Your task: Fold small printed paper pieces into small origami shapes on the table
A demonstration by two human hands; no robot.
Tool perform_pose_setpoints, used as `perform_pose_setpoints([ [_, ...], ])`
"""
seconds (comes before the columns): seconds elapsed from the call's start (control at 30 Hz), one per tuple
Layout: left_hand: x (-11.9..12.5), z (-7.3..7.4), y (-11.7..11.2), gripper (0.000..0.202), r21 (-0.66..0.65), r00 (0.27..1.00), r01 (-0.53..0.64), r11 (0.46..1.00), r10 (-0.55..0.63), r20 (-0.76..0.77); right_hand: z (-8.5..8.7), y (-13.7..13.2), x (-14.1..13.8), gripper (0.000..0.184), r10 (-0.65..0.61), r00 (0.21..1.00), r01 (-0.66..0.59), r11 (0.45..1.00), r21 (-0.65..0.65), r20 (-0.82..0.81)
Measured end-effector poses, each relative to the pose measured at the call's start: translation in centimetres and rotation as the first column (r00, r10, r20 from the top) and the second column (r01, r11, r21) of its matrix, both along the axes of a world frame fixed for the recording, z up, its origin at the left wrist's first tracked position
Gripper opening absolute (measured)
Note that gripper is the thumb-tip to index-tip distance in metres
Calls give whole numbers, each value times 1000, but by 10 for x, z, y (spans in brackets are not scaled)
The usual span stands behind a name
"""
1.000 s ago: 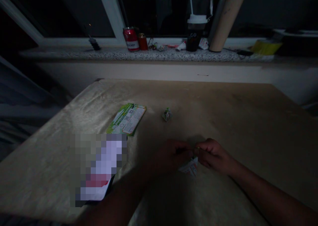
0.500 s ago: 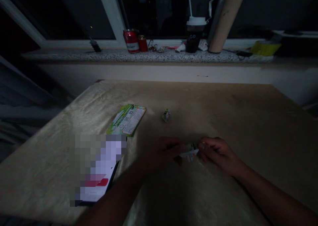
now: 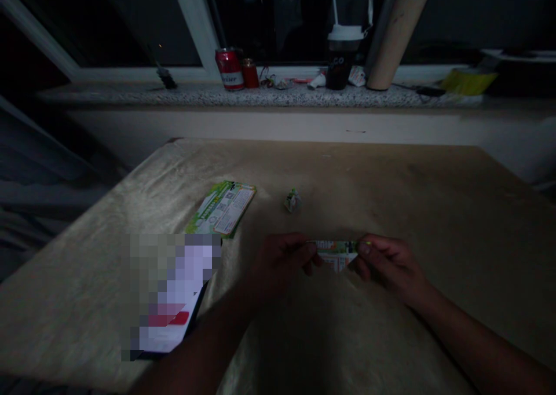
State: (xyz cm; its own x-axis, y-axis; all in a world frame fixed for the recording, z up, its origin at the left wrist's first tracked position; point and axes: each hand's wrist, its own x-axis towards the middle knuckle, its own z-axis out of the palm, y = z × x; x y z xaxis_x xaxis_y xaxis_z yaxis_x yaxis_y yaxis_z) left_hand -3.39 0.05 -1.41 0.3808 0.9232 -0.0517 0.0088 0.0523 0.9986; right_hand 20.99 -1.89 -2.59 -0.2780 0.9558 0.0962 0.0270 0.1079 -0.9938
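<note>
Between my two hands is a folded paper leaflet point(image 3: 336, 255), printed green and white, with a straight upper edge and a lower part that narrows downward. My left hand point(image 3: 289, 255) pinches its left end between thumb and fingers. At the opposite end, my right hand point(image 3: 384, 259) grips the paper the same way. Beyond the hands a small folded paper piece point(image 3: 292, 200) in similar colours sits on the table. To the left lies a stack of green and white leaflets point(image 3: 223, 208).
A lit phone point(image 3: 182, 291), partly pixelated, lies beside my left forearm on the cloth-covered table point(image 3: 391, 186). On the windowsill point(image 3: 195, 97) stand a red can point(image 3: 229, 69), a small red jar point(image 3: 249, 73), a lidded cup with a straw point(image 3: 341, 59) and a cardboard tube point(image 3: 397, 36).
My hands have moved slightly apart, the right one shifting rightward. The paper between them now shows wider and flatter, with its upper edge level. Both hands keep hold of it.
</note>
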Motion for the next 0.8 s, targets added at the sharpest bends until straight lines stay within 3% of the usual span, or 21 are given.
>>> perform_pose_setpoints([
  [0.3, 5, 3, -5, 32, -50, 999, -38, 998, 40, 36, 4, -4, -3, 54, -48, 999, 48, 999, 2, 14],
  [0.6, 9, 1, -14, 34, 151, 983, -112, 982, 132, -131, 10, -10, -4, 52, -104, 990, 89, 984, 152, 96],
  [0.8, 9, 4, -16, 29, 202, 979, -122, 972, 151, -137, 11, -6, -6, 51, -119, 985, 103, 986, 132, 122],
])
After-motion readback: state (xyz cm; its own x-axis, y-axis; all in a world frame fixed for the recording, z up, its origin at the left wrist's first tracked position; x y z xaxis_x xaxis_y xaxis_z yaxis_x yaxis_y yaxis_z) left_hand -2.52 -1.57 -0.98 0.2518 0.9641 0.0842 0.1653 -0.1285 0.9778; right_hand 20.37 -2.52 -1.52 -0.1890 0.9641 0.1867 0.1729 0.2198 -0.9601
